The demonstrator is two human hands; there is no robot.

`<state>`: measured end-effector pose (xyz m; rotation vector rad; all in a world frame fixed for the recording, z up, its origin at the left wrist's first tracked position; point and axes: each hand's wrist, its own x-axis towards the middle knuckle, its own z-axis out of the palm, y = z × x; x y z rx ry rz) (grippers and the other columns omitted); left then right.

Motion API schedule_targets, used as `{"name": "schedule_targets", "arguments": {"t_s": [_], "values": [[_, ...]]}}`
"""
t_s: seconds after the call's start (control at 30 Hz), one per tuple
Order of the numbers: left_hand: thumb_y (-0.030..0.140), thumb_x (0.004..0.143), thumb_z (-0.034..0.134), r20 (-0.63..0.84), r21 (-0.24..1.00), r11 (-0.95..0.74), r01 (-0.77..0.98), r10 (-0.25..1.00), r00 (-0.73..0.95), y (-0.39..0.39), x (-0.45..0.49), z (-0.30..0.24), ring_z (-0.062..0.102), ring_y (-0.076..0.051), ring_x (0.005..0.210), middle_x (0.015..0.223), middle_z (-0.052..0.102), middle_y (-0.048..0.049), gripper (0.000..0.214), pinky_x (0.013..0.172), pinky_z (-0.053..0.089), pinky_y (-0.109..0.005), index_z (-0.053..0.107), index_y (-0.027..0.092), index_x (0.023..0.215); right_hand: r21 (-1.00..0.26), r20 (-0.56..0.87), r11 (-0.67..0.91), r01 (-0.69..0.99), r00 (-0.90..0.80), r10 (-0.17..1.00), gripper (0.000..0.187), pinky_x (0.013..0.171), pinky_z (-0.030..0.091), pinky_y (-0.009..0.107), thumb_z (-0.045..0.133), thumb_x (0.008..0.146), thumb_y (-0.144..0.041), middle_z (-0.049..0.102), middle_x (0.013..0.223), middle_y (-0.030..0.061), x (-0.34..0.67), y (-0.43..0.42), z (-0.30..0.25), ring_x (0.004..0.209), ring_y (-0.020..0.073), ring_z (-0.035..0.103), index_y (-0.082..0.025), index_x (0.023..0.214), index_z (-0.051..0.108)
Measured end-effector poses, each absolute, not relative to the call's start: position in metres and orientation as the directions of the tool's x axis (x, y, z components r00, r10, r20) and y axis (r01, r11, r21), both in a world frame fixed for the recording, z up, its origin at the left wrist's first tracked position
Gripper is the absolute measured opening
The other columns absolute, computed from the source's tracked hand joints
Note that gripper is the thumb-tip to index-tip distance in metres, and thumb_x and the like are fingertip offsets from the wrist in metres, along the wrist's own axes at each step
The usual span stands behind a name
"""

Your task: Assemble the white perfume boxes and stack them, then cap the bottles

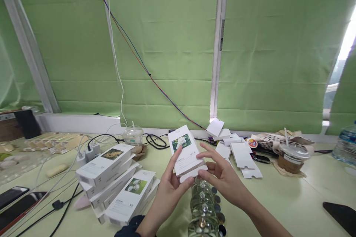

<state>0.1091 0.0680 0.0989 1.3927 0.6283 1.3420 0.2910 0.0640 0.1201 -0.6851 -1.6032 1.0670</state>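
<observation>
Head view showed me, from my far place, two bare hands which held one white box (185,152) together, above the pale green table (278,202). The left hand (170,186) grasped the box at its left side and lower edge, with the index finger lying on the printed face and the thumb near the bottom flap. The right hand (224,177) was also closed upon it: its thumb touched the lower end, and its fingers were at the right edge. The box was tilted, its picture of a white flower was turned toward me, and the flap at the lower end stood out a little. Just below the hands I saw a row of clear round containers (203,209), and along their right side a line of small dark discs (217,208). On the left there was a leaning stack of similar white boxes (107,170), near to the white chargers (93,151). Beyond the right hand lay a loose heap of white cardboard pieces (241,154), and farther to the right stood a lidded cup (291,157) with a straw.
</observation>
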Motion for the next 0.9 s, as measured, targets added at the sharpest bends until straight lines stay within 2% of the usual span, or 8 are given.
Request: {"name": "schedule_targets", "arguments": {"t_s": [0.1, 0.3, 0.43, 0.5, 0.57, 0.7, 0.8, 0.9], "values": [[0.027, 0.08, 0.071, 0.381, 0.905, -0.311, -0.291, 0.896, 0.226, 0.0672, 0.1087, 0.0975, 0.05, -0.025, 0.129, 0.148, 0.047, -0.0042, 0.071, 0.107, 0.043, -0.038, 0.036, 0.037, 0.141, -0.912, 0.409, 0.399, -0.098, -0.287, 0.866, 0.021, 0.078, 0.055, 0.036, 0.064, 0.086, -0.032, 0.021, 0.155, 0.0077, 0.2892, 0.0636, 0.1188, 0.082, 0.0136, 0.064, -0.028, 0.106, 0.06], [0.029, 0.082, 0.069, 0.411, 0.899, -0.357, -0.254, 0.886, 0.212, 0.0663, 0.1093, 0.0973, 0.048, -0.026, 0.131, 0.15, 0.045, -0.0034, 0.069, 0.107, 0.043, -0.039, 0.037, 0.038, 0.142, -0.909, 0.417, 0.387, -0.157, -0.296, 0.859, 0.016, 0.07, 0.049, 0.028, 0.064, 0.085, -0.028, 0.043, 0.139, 0.0048, 0.2867, 0.0613, 0.1206, 0.084, 0.0129, 0.062, -0.026, 0.099, 0.056], [0.03, 0.082, 0.069, 0.425, 0.896, -0.375, -0.238, 0.88, 0.211, 0.0672, 0.11, 0.0993, 0.047, -0.027, 0.132, 0.151, 0.042, -0.004, 0.07, 0.109, 0.04, -0.04, 0.035, 0.037, 0.143, -0.917, 0.399, 0.37, -0.15, -0.306, 0.865, 0.019, 0.067, 0.045, 0.026, 0.064, 0.086, -0.03, 0.062, 0.096, 0.0013, 0.2865, 0.0624, 0.1181, 0.079, 0.0135, 0.059, -0.025, 0.099, 0.052], [0.03, 0.082, 0.069, 0.425, 0.896, -0.377, -0.235, 0.88, 0.21, 0.0678, 0.1099, 0.0992, 0.048, -0.027, 0.131, 0.151, 0.042, -0.0041, 0.069, 0.109, 0.04, -0.041, 0.036, 0.037, 0.142, -0.921, 0.39, 0.363, -0.142, -0.305, 0.869, 0.02, 0.066, 0.043, 0.027, 0.064, 0.086, -0.033, 0.06, 0.078, -0.0017, 0.2866, 0.0631, 0.1171, 0.078, 0.0147, 0.058, -0.024, 0.099, 0.051], [0.03, 0.082, 0.069, 0.425, 0.897, -0.378, -0.231, 0.881, 0.208, 0.0684, 0.1098, 0.0985, 0.049, -0.027, 0.13, 0.151, 0.042, -0.0039, 0.068, 0.108, 0.042, -0.041, 0.036, 0.038, 0.142, -0.922, 0.387, 0.36, -0.142, -0.307, 0.87, 0.022, 0.066, 0.042, 0.027, 0.064, 0.086, -0.035, 0.059, 0.073, -0.0026, 0.2867, 0.0632, 0.1171, 0.076, 0.0149, 0.057, -0.024, 0.099, 0.05], [0.032, 0.084, 0.066, 0.418, 0.903, -0.382, -0.197, 0.886, 0.199, 0.0696, 0.1093, 0.098, 0.057, -0.027, 0.122, 0.152, 0.039, -0.0028, 0.064, 0.097, 0.053, -0.039, 0.038, 0.039, 0.141, -0.926, 0.374, 0.366, -0.086, -0.321, 0.87, 0.024, 0.063, 0.038, 0.026, 0.061, 0.088, -0.04, 0.056, 0.072, -0.0034, 0.2877, 0.0627, 0.1186, 0.066, 0.0124, 0.05, -0.024, 0.1, 0.047], [0.035, 0.086, 0.064, 0.415, 0.907, -0.385, -0.171, 0.886, 0.208, 0.07, 0.1083, 0.0988, 0.062, -0.025, 0.112, 0.15, 0.041, -0.0026, 0.06, 0.085, 0.059, -0.036, 0.04, 0.04, 0.14, -0.918, 0.381, 0.396, -0.023, -0.325, 0.865, 0.024, 0.061, 0.036, 0.026, 0.059, 0.088, -0.041, 0.053, 0.075, -0.0031, 0.2893, 0.0633, 0.119, 0.067, 0.0127, 0.046, -0.024, 0.099, 0.047], [0.035, 0.086, 0.063, 0.408, 0.912, -0.385, -0.139, 0.886, 0.22, 0.0696, 0.1068, 0.0992, 0.062, -0.024, 0.111, 0.145, 0.047, -0.0029, 0.06, 0.085, 0.058, -0.034, 0.038, 0.041, 0.141, -0.914, 0.383, 0.406, -0.006, -0.344, 0.857, 0.023, 0.061, 0.037, 0.026, 0.057, 0.089, -0.042, 0.052, 0.082, -0.0014, 0.2906, 0.0648, 0.1186, 0.07, 0.0136, 0.045, -0.025, 0.098, 0.045]]}}
